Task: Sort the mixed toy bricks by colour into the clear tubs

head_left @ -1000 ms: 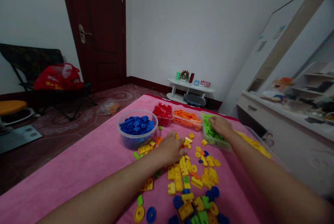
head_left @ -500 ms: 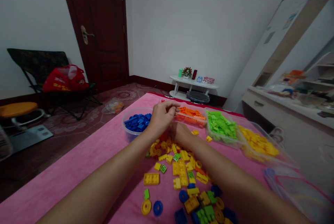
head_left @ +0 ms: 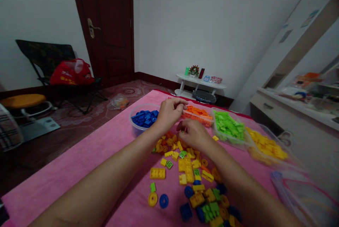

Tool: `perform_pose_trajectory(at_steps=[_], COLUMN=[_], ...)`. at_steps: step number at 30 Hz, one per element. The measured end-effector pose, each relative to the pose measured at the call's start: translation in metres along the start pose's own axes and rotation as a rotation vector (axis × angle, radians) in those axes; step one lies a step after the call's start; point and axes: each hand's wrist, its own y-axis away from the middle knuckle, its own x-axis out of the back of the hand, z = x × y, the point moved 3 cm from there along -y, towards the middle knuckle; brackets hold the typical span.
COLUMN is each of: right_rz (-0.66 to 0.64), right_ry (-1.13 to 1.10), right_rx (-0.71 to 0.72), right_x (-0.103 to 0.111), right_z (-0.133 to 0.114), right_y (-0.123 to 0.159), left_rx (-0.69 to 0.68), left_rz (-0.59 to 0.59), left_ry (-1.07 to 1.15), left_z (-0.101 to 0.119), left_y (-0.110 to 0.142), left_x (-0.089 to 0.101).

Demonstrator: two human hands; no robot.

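Note:
My left hand [head_left: 171, 111] hovers between the round tub of blue bricks [head_left: 145, 119] and the clear box of orange bricks [head_left: 198, 114], its fingers curled and drawn together at the orange box's left end. Whatever they grip, if anything, is hidden. Closer to me, my right hand [head_left: 192, 133] bends its fingers down over the far end of a loose pile of mostly yellow bricks [head_left: 188, 168]. Something small seems to be between its fingertips, too unclear to name. Yellow rings [head_left: 152, 199] and a blue ring [head_left: 164, 201] lie nearer on the pink cloth.
To the right stand a box of green bricks [head_left: 229, 126] and a box of yellow bricks [head_left: 267, 145]. Clear plastic lids [head_left: 299, 191] rest at the table's right side. Blue, green and yellow pieces [head_left: 209, 205] cluster near my right forearm. A low white table [head_left: 201, 81] stands beyond.
My right hand has come out from behind the left wrist, rising to the right, its fingers now visible. My left hand stays near the orange box. The view has shifted slightly.

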Motion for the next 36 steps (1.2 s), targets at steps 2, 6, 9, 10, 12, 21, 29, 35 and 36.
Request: perform_pose_trajectory(at_steps=[2, 6, 9, 10, 12, 21, 29, 35, 36], right_rz=[-0.106, -0.27, -0.25, -0.24, -0.215, 0.168, 0.27, -0.063, -0.098], right_ry=[0.066, 0.125, 0.119, 0.119, 0.092, 0.064, 0.181, -0.065, -0.059], right_rx=[-0.002, -0.058, -0.062, -0.053, -0.024, -0.311, -0.354, 0.303, 0.374], right_x=[0.001, -0.013, -0.019, -0.02, -0.02, 0.052, 0.064, -0.02, -0.03], right_z=[-0.006, -0.009, -0.012, -0.013, -0.015, 0.075, 0.08, -0.056, -0.071], right_y=[0.017, 0.038, 0.043, 0.045, 0.047, 0.037, 0.03, 0.024, 0.025], left_rx=[-0.012, 0.001, 0.035, 0.038, 0.032, 0.044, 0.02, 0.011, 0.018], left_rz=[-0.012, -0.044, -0.075, -0.081, -0.083, -0.098, -0.06, -0.037, -0.034], left_ry=[0.006, -0.02, -0.031, -0.038, -0.05, -0.014, -0.018, -0.005, 0.002], left_z=[-0.001, 0.001, 0.002, 0.002, 0.001, -0.001, 0.004, 0.006, 0.006], left_y=[0.001, 0.005, 0.008, 0.009, 0.01, 0.01, 0.002, -0.001, -0.001], left_x=[-0.002, -0.008, -0.011, -0.011, -0.011, -0.013, -0.005, 0.002, 0.002])
